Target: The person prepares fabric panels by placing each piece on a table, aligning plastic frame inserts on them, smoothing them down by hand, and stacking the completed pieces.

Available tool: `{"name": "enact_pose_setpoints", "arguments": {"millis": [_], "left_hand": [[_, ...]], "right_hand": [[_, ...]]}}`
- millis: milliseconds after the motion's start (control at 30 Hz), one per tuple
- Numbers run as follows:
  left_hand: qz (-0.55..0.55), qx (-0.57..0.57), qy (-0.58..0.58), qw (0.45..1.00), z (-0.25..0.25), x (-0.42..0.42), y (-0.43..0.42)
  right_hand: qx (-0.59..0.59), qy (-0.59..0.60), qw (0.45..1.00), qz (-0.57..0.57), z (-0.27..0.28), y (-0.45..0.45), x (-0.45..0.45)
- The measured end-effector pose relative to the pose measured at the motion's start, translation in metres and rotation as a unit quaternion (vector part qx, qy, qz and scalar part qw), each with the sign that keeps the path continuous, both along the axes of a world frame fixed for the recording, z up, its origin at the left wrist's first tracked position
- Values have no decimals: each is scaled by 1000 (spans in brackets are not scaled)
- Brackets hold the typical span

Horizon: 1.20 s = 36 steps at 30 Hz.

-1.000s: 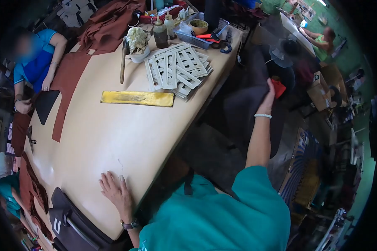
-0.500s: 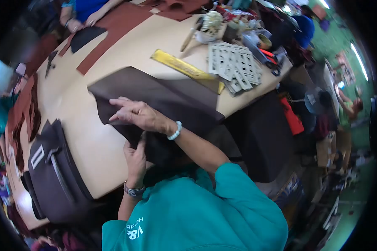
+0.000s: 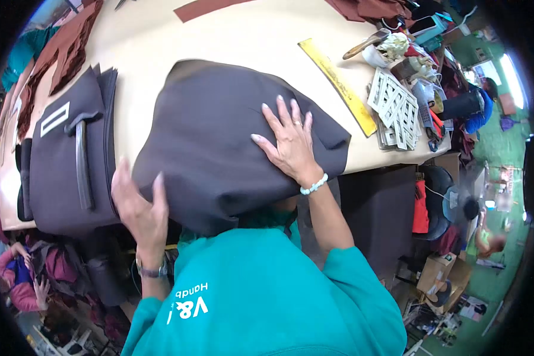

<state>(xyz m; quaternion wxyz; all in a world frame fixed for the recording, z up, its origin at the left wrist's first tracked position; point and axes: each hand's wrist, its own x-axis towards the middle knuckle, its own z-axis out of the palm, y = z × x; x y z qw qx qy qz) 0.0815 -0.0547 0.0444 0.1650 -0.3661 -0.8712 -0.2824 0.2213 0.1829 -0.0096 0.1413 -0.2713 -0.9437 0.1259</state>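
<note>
A large dark brown sheet of leather-like material (image 3: 219, 118) lies rumpled on the table in front of me, its near edge hanging over the table's edge against my shirt. My right hand (image 3: 291, 145) rests palm down on the right part of the sheet with its fingers spread. At the sheet's left edge is my left hand (image 3: 139, 207), slightly blurred, thumb apart from the fingers and nothing visible in it. To its left, a hammer (image 3: 83, 154) and a pale rectangular frame (image 3: 54, 120) lie on a stack of dark sheets (image 3: 53, 184).
Right of the sheet lie a yellow ruler (image 3: 338, 86) and a pile of pale cut-out templates (image 3: 394, 107). Beyond them a brush (image 3: 365, 44) and cluttered containers crowd the table corner. Reddish-brown pieces (image 3: 71, 44) lie at the far left. Another person's hands (image 3: 40, 291) show at lower left.
My hands have moved apart: the right now lies flat on the sheet, the left has shifted left. The sheet is spread wider, and my view has turned.
</note>
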Motion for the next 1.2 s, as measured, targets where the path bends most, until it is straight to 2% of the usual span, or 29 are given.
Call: {"name": "enact_pose_setpoints", "arguments": {"millis": [33,67,133,200,267,333,433,500,600,633,767,900,967,1033,1067,1133,1200], "left_hand": [[-34,-4,-5,999,0,1,12],[-113,15,-16,993,1,3,31],[-207,-39,-9,978,-8,12,64],[-269,-130,-30,954,-31,20,87],[-262,-196,-57,943,-51,26,95],[-245,-197,-45,948,-54,26,90],[-208,-213,-57,953,-51,28,72],[-185,-224,-71,954,-47,30,60],[-163,-237,-76,955,-41,35,48],[-157,-238,-75,956,-41,38,47],[-140,-238,-65,959,-49,48,47],[-130,-233,-56,962,-50,57,51],[-131,-235,-52,962,-45,63,51],[-140,-226,-69,962,-41,65,51],[-144,-223,-78,961,-39,65,50],[-155,-198,-69,965,-29,61,47],[-165,-177,-70,968,-23,50,43]], "right_hand": [[8,3,999,33,-2,0,-3],[7,0,998,57,-2,1,-5],[9,-3,995,103,0,5,-10],[53,-4,994,100,-2,20,-8],[125,-40,989,74,-1,42,-1],[167,-65,983,30,-2,73,5],[287,-85,946,-126,-12,127,13],[205,-81,951,-217,-8,152,13],[94,-44,963,-248,3,155,10],[133,38,964,-227,-5,160,13],[119,167,961,-185,26,147,1],[59,305,950,-25,82,100,-25],[-63,305,950,29,97,59,-38],[-139,279,943,118,80,34,-48],[-130,229,959,103,67,24,-51],[32,194,977,79,50,10,-46],[1,201,979,-14,36,0,-25]]}}
